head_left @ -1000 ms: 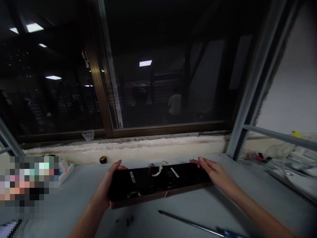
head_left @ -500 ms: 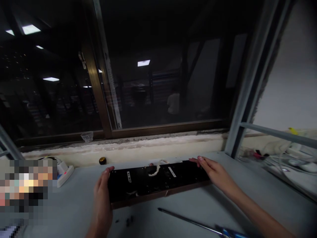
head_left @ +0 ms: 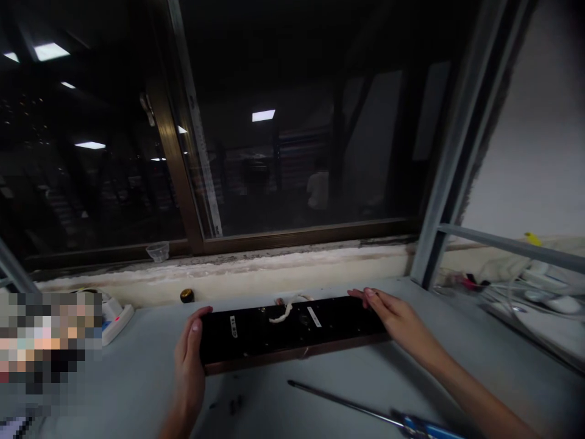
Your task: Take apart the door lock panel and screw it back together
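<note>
A long black panel [head_left: 274, 335] with a brown front edge lies across the grey tabletop, or just above it; I cannot tell which. Two white labels are on its top, and a short white cable [head_left: 281, 314] curls out near its middle. My left hand [head_left: 189, 360] grips the panel's left end, thumb by the upper corner. At the right end, my right hand [head_left: 386, 311] is closed around the far corner. A screwdriver [head_left: 347, 405] with a blue handle rests in front of the panel, and several small dark screws [head_left: 235, 403] lie left of it.
A power strip [head_left: 117, 323] sits at the left, beside a blurred-out area. Behind the panel is a dark round cap [head_left: 187, 296]. A clear cup [head_left: 158, 251] stands on the window ledge. Cables [head_left: 516, 286] lie at the right, past a metal frame post [head_left: 434, 244].
The panel's near edge has risen slightly and reflections on its top have shifted, as if it tilted a little. Both hands keep their hold. The whole view has moved slightly.
</note>
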A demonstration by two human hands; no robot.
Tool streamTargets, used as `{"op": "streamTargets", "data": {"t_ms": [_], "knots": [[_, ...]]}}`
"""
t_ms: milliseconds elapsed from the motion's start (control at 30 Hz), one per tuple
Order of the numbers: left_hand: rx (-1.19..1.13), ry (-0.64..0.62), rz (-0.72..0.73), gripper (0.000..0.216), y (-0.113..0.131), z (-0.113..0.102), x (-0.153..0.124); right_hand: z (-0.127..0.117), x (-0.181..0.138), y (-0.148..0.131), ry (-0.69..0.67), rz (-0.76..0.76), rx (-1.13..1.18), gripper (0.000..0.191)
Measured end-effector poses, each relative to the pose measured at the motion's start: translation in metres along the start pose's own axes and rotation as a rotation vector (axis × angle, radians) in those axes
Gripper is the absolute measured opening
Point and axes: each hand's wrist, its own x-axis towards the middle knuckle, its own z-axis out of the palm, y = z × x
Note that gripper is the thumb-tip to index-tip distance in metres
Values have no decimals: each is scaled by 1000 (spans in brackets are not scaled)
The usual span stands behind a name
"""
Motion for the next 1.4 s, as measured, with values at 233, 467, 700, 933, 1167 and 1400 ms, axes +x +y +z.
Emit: {"op": "streamTargets", "data": {"t_ms": [233, 467, 700, 933, 1167, 1400], "knots": [[-93, -77, 120, 43, -6, -1, 9, -5, -2, 0, -15, -20, 4, 53], [-351, -123, -168, 48, 6, 1, 9, -6, -2, -2, -37, -17, 15, 47], [-343, -134, -303, 36, 18, 0, 6, -16, -3, -13, -206, -16, 68, 45], [-418, -169, -439, 38, 10, -3, 10, -17, -5, -13, -192, -95, 29, 42], [-485, -90, -340, 39, 10, -1, 13, -14, -4, -8, -139, -103, 12, 40], [-384, -109, -363, 40, 15, 0, 11, -16, -3, -9, -204, -64, -19, 45]]}}
